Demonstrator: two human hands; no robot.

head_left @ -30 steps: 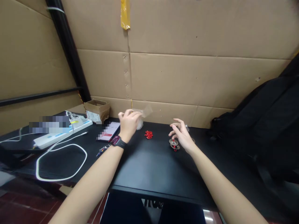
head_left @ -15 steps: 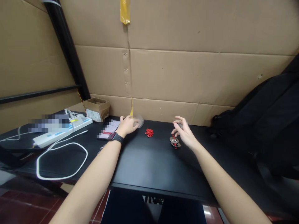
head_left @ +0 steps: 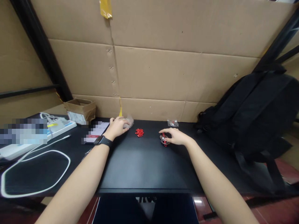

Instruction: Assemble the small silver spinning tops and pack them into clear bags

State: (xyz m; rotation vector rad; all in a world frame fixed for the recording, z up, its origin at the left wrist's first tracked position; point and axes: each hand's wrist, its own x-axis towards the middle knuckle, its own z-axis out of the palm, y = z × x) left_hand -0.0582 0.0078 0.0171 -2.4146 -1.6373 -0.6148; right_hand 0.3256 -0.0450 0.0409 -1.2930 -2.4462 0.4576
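Silver discs [head_left: 162, 138] with red cord [head_left: 165, 145] sit right of centre on the tabletop [head_left: 140, 169]; the right hand [head_left: 176, 136] has just lowered, bringing them within its fingers, though whether it grips cannot be told. Farther left, the left hand [head_left: 118, 126] stays at crumpled plastic [head_left: 130, 121], hold unclear.

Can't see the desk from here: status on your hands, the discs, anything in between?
Left hand at clear plastic, grip unclear. Right hand at metal discs, grip also unclear. Red bundle between the hands, touching neither.
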